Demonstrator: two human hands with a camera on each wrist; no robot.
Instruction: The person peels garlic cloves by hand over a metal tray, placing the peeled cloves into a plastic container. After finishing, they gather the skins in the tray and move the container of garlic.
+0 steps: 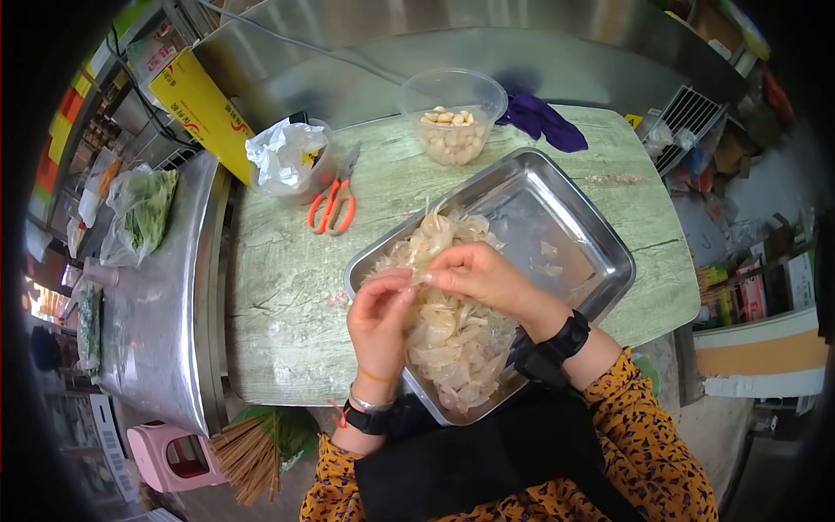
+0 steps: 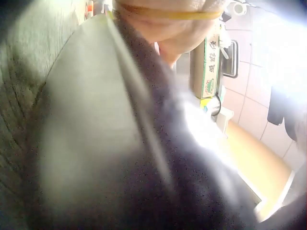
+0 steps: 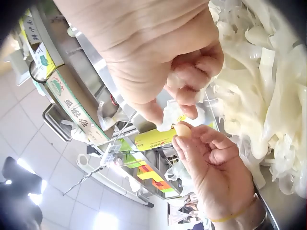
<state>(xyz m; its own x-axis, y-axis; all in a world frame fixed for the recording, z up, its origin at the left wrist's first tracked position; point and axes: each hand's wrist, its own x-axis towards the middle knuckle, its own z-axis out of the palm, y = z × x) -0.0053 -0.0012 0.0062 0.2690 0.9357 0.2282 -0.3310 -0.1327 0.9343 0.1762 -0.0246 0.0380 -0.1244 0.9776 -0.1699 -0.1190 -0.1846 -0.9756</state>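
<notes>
My left hand (image 1: pixel 380 317) pinches a pale garlic clove (image 3: pixel 183 129) between thumb and fingertips. Close to it, my right hand (image 1: pixel 487 277) bends its fingers toward the clove. In the right wrist view the right thumb and fingertip stand apart, and a small pale wet patch shows among the curled fingers; I cannot tell whether they grip it. Under both hands a heap of translucent garlic skins (image 1: pixel 457 348) fills the near left part of a metal tray (image 1: pixel 619 261). The left wrist view is mostly blocked by dark blur.
Behind the tray stands a clear tub (image 1: pixel 457 83) with peeled garlic cloves (image 1: pixel 450 139). Orange-handled scissors (image 1: pixel 346 209) lie left, beside a tub holding a white plastic bag (image 1: pixel 287 152). A purple cloth (image 1: pixel 544 122) lies on the green table (image 1: pixel 287 296). A steel counter (image 1: pixel 165 296) adjoins the left.
</notes>
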